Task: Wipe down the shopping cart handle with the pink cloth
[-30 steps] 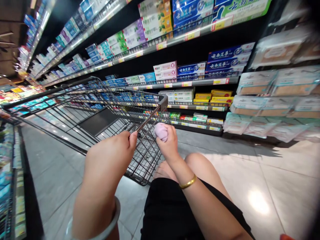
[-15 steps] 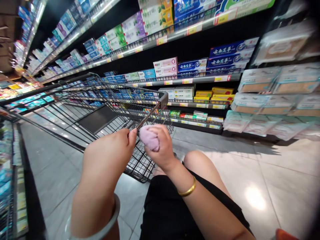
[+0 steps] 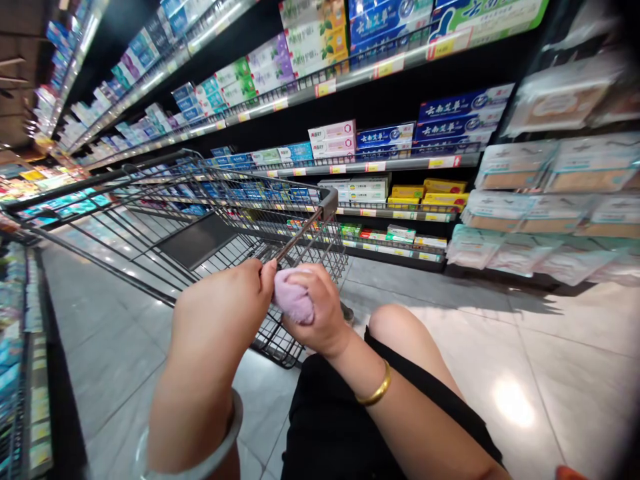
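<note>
A black wire shopping cart (image 3: 200, 243) stands in front of me, its near end rail running up toward a grey plastic corner. My left hand (image 3: 233, 293) is closed around that rail, thumb on top. In my right hand (image 3: 323, 307) is a bunched purple cloth (image 3: 293, 297), squeezed in curled fingers. The cloth lies right beside my left thumb, against or very near the rail; exact contact is hidden.
Long shelves (image 3: 400, 163) of boxed toothpaste line the far side of the aisle. Packaged goods hang on a rack (image 3: 560, 200) at right. Another low shelf (image 3: 40, 400) borders the left. My knee (image 3: 395, 323) is bent beside the cart on the tiled floor (image 3: 450, 300).
My right hand and the purple cloth have slid a little down and toward me, along the rail. My left hand keeps its hold on the cart.
</note>
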The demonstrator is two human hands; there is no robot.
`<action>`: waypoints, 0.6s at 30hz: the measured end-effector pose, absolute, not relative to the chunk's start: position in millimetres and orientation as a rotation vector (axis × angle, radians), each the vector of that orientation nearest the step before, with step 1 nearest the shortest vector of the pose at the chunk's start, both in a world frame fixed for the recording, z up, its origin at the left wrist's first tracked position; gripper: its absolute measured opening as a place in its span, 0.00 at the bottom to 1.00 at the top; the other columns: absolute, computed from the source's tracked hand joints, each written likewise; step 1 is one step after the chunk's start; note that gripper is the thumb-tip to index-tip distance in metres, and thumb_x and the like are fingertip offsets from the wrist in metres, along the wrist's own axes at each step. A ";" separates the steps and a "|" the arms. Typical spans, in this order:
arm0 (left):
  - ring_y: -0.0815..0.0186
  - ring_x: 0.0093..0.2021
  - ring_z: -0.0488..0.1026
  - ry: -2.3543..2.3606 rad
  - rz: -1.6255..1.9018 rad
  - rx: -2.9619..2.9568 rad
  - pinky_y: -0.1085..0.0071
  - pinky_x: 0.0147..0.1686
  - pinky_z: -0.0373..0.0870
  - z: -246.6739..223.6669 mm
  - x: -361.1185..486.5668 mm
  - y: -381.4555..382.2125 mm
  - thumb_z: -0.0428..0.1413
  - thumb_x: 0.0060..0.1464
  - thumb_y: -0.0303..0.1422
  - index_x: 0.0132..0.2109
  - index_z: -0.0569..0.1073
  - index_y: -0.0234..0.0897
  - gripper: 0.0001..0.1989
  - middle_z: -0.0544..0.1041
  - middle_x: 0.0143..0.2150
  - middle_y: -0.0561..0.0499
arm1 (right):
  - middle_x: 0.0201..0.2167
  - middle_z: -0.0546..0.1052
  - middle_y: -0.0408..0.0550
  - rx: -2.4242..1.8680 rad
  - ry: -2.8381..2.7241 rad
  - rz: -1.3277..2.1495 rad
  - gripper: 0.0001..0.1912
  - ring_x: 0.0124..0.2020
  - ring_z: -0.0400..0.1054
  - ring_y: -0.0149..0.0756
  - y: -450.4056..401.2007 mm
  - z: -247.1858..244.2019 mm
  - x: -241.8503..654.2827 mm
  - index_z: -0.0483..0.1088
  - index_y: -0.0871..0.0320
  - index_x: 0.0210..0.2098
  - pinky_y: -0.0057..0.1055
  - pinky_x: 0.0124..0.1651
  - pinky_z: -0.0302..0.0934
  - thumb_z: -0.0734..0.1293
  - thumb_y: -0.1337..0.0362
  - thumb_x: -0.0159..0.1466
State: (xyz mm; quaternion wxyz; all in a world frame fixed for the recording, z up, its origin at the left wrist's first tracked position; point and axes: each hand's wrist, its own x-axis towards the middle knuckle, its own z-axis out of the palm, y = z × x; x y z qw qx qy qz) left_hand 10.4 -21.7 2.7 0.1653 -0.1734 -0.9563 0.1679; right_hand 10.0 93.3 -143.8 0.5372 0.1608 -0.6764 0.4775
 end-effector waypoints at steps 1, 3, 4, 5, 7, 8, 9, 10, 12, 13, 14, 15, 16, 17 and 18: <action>0.51 0.35 0.79 -2.721 0.480 -0.500 0.63 0.28 0.52 2.4 10.2 -22.0 0.36 0.71 0.45 0.39 0.76 0.40 0.27 0.82 0.35 0.43 | 0.49 0.74 0.51 0.441 -1.616 1.136 0.23 0.52 0.71 0.43 90.3 -143.0 11.8 0.67 0.51 0.52 0.41 0.54 0.71 0.70 0.64 0.57; 0.50 0.36 0.79 -2.724 0.481 -0.483 0.63 0.28 0.52 2.3 10.3 -21.7 0.36 0.71 0.45 0.39 0.76 0.40 0.27 0.82 0.36 0.43 | 0.47 0.75 0.51 0.402 -1.607 1.167 0.23 0.50 0.72 0.43 90.5 -151.3 6.4 0.68 0.52 0.51 0.40 0.53 0.71 0.69 0.64 0.56; 0.50 0.36 0.79 -2.732 0.480 -0.470 0.63 0.28 0.51 2.5 10.4 -21.2 0.36 0.71 0.45 0.39 0.76 0.41 0.27 0.82 0.36 0.43 | 0.46 0.76 0.50 0.312 -1.602 1.198 0.22 0.48 0.72 0.42 93.5 -159.0 0.3 0.68 0.52 0.50 0.40 0.52 0.71 0.69 0.65 0.56; 0.50 0.36 0.79 -2.741 0.476 -0.458 0.63 0.28 0.50 3.0 10.7 -20.7 0.36 0.71 0.46 0.39 0.76 0.41 0.27 0.82 0.36 0.44 | 0.45 0.76 0.50 0.196 -1.597 1.228 0.21 0.47 0.72 0.42 97.8 -167.2 -6.8 0.69 0.53 0.49 0.41 0.51 0.71 0.69 0.65 0.55; 0.50 0.36 0.79 -2.758 0.459 -0.452 0.63 0.28 0.49 3.8 11.1 -19.8 0.35 0.71 0.46 0.39 0.75 0.41 0.27 0.82 0.35 0.44 | 0.43 0.77 0.49 -0.045 -1.588 1.263 0.20 0.45 0.72 0.42 106.8 -179.5 -18.6 0.69 0.53 0.48 0.42 0.51 0.70 0.68 0.65 0.55; 0.51 0.36 0.79 -2.763 0.450 -0.458 0.63 0.28 0.49 4.1 11.2 -19.6 0.35 0.71 0.46 0.38 0.75 0.41 0.27 0.82 0.35 0.44 | 0.42 0.76 0.48 -0.119 -1.584 1.261 0.20 0.45 0.72 0.42 109.7 -181.5 -21.2 0.69 0.53 0.48 0.42 0.51 0.70 0.68 0.65 0.55; 0.51 0.36 0.79 -2.765 0.447 -0.459 0.63 0.28 0.49 4.2 11.2 -19.6 0.36 0.71 0.46 0.38 0.75 0.41 0.27 0.82 0.35 0.44 | 0.43 0.76 0.49 -0.139 -1.584 1.251 0.20 0.45 0.72 0.42 110.7 -180.1 -20.7 0.68 0.53 0.48 0.43 0.52 0.70 0.68 0.65 0.55; 0.51 0.35 0.79 -2.764 0.448 -0.457 0.63 0.28 0.49 4.0 11.2 -19.9 0.36 0.71 0.46 0.38 0.75 0.41 0.26 0.82 0.35 0.44 | 0.44 0.76 0.49 -0.098 -1.588 1.236 0.20 0.46 0.72 0.43 109.5 -175.8 -17.5 0.68 0.53 0.48 0.43 0.53 0.70 0.68 0.65 0.55; 0.50 0.35 0.79 -2.750 0.464 -0.453 0.63 0.27 0.49 3.2 11.1 -21.0 0.36 0.71 0.46 0.38 0.75 0.41 0.26 0.82 0.34 0.44 | 0.46 0.75 0.50 0.120 -1.603 1.205 0.22 0.48 0.72 0.43 101.4 -162.1 -5.5 0.68 0.53 0.50 0.42 0.54 0.70 0.69 0.65 0.55; 0.50 0.35 0.79 -2.740 0.473 -0.460 0.63 0.27 0.50 2.6 11.0 -21.6 0.36 0.71 0.46 0.38 0.75 0.40 0.26 0.82 0.34 0.44 | 0.47 0.75 0.51 0.253 -1.614 1.191 0.23 0.49 0.72 0.43 96.0 -155.5 1.0 0.68 0.52 0.51 0.42 0.53 0.70 0.69 0.64 0.55; 0.50 0.35 0.79 -2.729 0.480 -0.469 0.63 0.27 0.50 2.0 10.8 -22.2 0.36 0.71 0.46 0.38 0.75 0.40 0.26 0.82 0.34 0.44 | 0.47 0.75 0.51 0.361 -1.625 1.175 0.24 0.49 0.72 0.44 90.8 -150.7 6.1 0.68 0.52 0.51 0.41 0.52 0.71 0.70 0.64 0.54; 0.50 0.35 0.79 -2.719 0.485 -0.478 0.63 0.27 0.51 1.5 10.7 -22.6 0.36 0.71 0.46 0.38 0.75 0.40 0.27 0.82 0.34 0.44 | 0.47 0.75 0.52 0.436 -1.635 1.163 0.24 0.48 0.72 0.44 87.0 -148.5 9.0 0.68 0.52 0.51 0.41 0.51 0.71 0.70 0.64 0.54; 0.50 0.35 0.79 -2.712 0.485 -0.482 0.64 0.27 0.51 1.1 10.5 -22.8 0.36 0.71 0.46 0.39 0.75 0.40 0.26 0.82 0.35 0.44 | 0.47 0.76 0.52 0.470 -1.642 1.159 0.23 0.48 0.72 0.44 84.9 -149.2 9.5 0.68 0.52 0.50 0.41 0.51 0.72 0.70 0.64 0.54; 0.51 0.35 0.79 -2.710 0.485 -0.480 0.64 0.27 0.51 0.8 10.5 -22.8 0.36 0.71 0.46 0.39 0.75 0.40 0.26 0.82 0.35 0.44 | 0.46 0.76 0.52 0.461 -1.644 1.163 0.23 0.47 0.72 0.44 85.0 -152.5 7.5 0.69 0.52 0.50 0.41 0.50 0.72 0.70 0.63 0.54; 0.51 0.35 0.79 -2.711 0.483 -0.472 0.64 0.27 0.50 0.7 10.4 -22.6 0.36 0.71 0.46 0.39 0.75 0.40 0.26 0.82 0.35 0.44 | 0.46 0.76 0.52 0.412 -1.641 1.176 0.22 0.47 0.72 0.44 87.0 -157.7 3.6 0.69 0.52 0.49 0.41 0.50 0.72 0.70 0.64 0.55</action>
